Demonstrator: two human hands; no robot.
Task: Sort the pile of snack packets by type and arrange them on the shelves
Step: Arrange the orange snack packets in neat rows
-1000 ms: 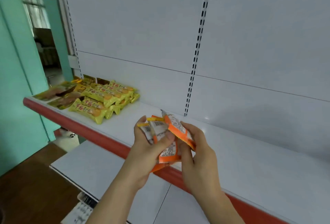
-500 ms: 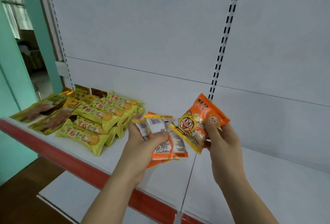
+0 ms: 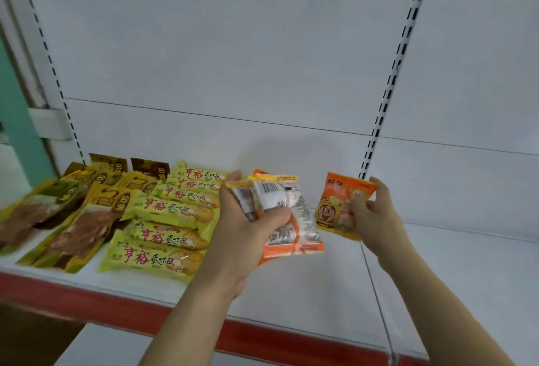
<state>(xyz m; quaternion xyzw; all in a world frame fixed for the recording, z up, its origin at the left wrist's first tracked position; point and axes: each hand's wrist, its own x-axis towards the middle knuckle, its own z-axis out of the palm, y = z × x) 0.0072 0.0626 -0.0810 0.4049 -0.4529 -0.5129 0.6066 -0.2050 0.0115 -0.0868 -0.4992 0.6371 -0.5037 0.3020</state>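
Holding a bunch of orange packets (image 3: 287,219), backs showing, the left hand (image 3: 248,231) grips them at centre frame. At three o'clock of it, the right hand (image 3: 376,214) pinches a single orange packet (image 3: 335,205) above the white shelf (image 3: 320,292). Best laid face up, right of the yellow-green packets (image 3: 163,228) at nine o'clock.

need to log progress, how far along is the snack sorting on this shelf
Done: brown packets and yellow-green packets lie grouped on the left of the shelf.

In hand: the left hand grips a bunch of orange packets, and the right hand holds a single orange packet above the shelf.

Left: no orange packet is set down yet; the unsorted pile is out of view.
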